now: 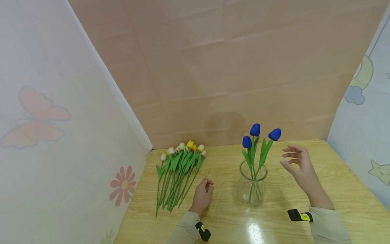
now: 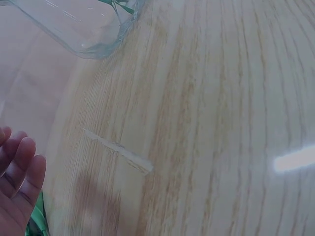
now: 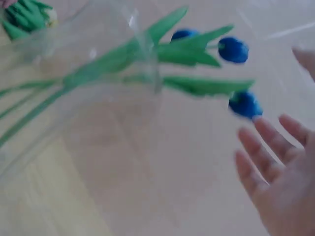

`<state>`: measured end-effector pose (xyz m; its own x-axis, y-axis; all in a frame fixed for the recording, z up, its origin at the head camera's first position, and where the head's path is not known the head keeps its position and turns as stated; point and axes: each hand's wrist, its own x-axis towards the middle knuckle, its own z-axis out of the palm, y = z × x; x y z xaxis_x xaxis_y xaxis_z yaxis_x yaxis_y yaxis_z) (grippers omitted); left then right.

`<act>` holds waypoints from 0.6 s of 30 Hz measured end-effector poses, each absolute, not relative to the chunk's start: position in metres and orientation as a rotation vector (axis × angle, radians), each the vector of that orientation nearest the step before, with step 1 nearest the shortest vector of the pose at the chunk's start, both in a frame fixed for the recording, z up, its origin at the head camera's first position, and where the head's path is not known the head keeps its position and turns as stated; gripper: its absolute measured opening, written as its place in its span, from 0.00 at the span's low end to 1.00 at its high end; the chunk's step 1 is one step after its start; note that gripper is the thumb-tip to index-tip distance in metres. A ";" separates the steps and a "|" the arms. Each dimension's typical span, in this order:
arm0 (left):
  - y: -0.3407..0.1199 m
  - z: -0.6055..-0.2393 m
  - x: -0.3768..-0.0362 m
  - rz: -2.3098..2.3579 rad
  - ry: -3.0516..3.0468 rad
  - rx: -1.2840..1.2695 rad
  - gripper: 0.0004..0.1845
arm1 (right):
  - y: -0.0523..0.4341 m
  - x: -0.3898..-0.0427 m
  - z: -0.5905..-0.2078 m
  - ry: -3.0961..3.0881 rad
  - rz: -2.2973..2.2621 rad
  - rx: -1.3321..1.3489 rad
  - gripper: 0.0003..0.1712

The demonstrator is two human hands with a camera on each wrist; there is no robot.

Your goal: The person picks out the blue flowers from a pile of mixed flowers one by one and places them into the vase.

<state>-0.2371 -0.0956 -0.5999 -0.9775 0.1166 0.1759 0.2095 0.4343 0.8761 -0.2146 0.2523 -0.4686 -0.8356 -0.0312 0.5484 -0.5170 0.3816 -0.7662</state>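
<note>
A clear glass vase (image 1: 252, 188) stands on the table, holding three artificial tulips with blue heads (image 1: 255, 130) and green leaves. To its right my right hand (image 1: 300, 166) is raised, fingers spread and apart from the flowers, with nothing in it. The right wrist view shows this hand (image 3: 290, 167) near the blue tulips (image 3: 244, 104). My left hand (image 1: 203, 195) is low over the table, fingers loosely curled and holding nothing, between the vase and a pile of tulips (image 1: 179, 169). These have white, yellow, orange and pink heads, with stems pointing toward me.
A thin pale strip (image 1: 215, 204) lies on the wooden table (image 1: 225, 234) just right of my left hand. A brown backdrop (image 1: 195, 84) rises behind the table. Pale printed panels stand at the left (image 1: 76, 118) and right (image 1: 359, 135).
</note>
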 end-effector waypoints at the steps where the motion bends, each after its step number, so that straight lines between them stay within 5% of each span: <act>1: -0.096 -0.600 -0.237 -1.595 -2.584 -0.296 0.08 | 0.257 -0.217 -0.475 -2.248 1.472 0.523 0.38; 18: -0.096 -0.602 -0.236 -1.566 -2.613 -0.291 0.09 | 0.236 -0.240 -0.547 -2.968 1.600 0.655 0.61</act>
